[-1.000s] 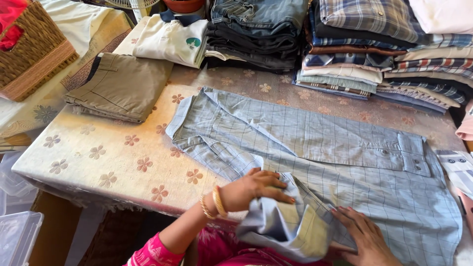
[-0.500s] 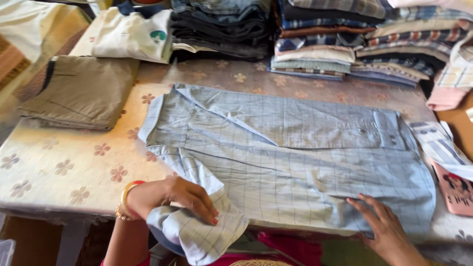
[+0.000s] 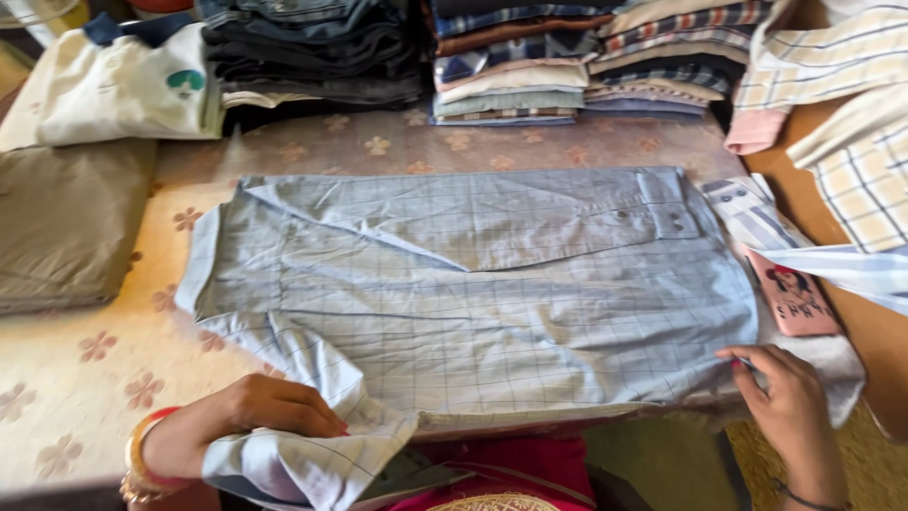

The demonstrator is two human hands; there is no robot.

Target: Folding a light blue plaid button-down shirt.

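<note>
Flower-patterned cloth covers the table [image 3: 85, 378], with stacks of folded clothes [image 3: 530, 66] along its far edge. A light blue checked shirt [image 3: 492, 284] lies spread flat across the middle, reaching the near edge. My left hand [image 3: 255, 412] pinches its sleeve [image 3: 303, 445] at the near edge. My right hand [image 3: 780, 393] grips the shirt's hem toward the near right corner.
</note>
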